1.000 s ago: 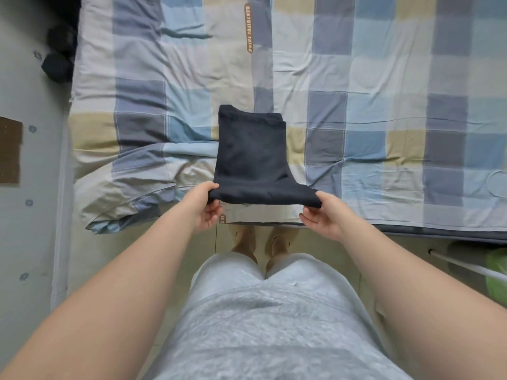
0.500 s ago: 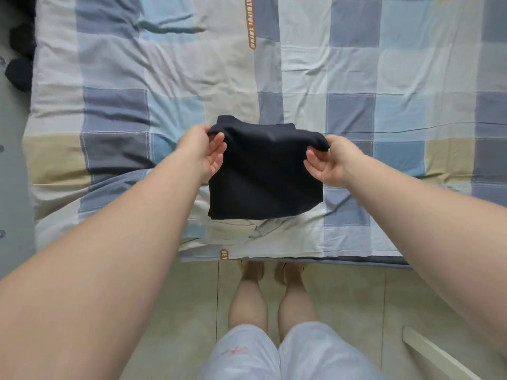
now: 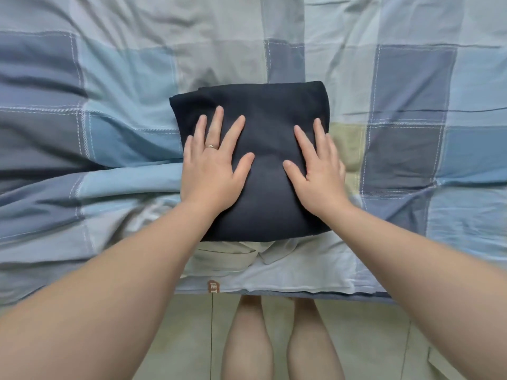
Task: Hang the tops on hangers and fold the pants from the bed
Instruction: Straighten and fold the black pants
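Observation:
A pair of dark navy pants point(image 3: 267, 127) lies folded into a compact rectangle on the checked bed cover point(image 3: 109, 138), close to the near edge of the bed. My left hand point(image 3: 212, 165) presses flat on the left half of the bundle with its fingers spread. My right hand point(image 3: 318, 165) lies flat on the right half, its fingers straight and pointing away from me. Neither hand grips the cloth. No tops or hangers are in view.
The bed edge point(image 3: 274, 293) runs across the frame below the pants. Beneath it are pale floor tiles point(image 3: 178, 338) and my bare legs point(image 3: 247, 338). A pale object point(image 3: 436, 363) shows on the floor at the lower right.
Both hands lifted the near end of the pants and folded it over to the far side. They have let go of the corners and now press flat on the folded bundle.

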